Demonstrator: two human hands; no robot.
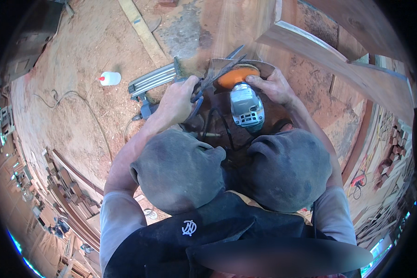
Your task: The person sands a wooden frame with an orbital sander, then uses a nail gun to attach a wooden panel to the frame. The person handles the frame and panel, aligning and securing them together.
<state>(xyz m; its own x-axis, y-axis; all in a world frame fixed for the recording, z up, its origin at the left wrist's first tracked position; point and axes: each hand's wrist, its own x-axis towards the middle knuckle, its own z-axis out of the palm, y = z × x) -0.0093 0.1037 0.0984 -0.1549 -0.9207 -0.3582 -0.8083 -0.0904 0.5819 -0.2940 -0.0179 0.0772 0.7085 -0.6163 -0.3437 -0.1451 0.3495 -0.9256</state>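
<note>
My left hand (183, 97) is closed around the handles of a pair of dark scissors (228, 68). Their blades point up and to the right, apart at the tips, across a brown sheet that looks like sandpaper (265, 69). My right hand (275, 87) pinches that sheet against the orange backing pad (232, 78) of a power sander (247, 107), thumb on the pad's edge. The sander's silver and blue-grey body lies between my knees, pad end away from me. Part of the sheet is hidden behind the pad.
A silver and blue nail gun (154, 83) lies left of my left hand, with a white bottle (111, 78) farther left. A thin hose (93, 113) curves over the dusty floor. Large wooden panels (326, 48) stand at the far right; wood pieces (65, 183) are piled at left.
</note>
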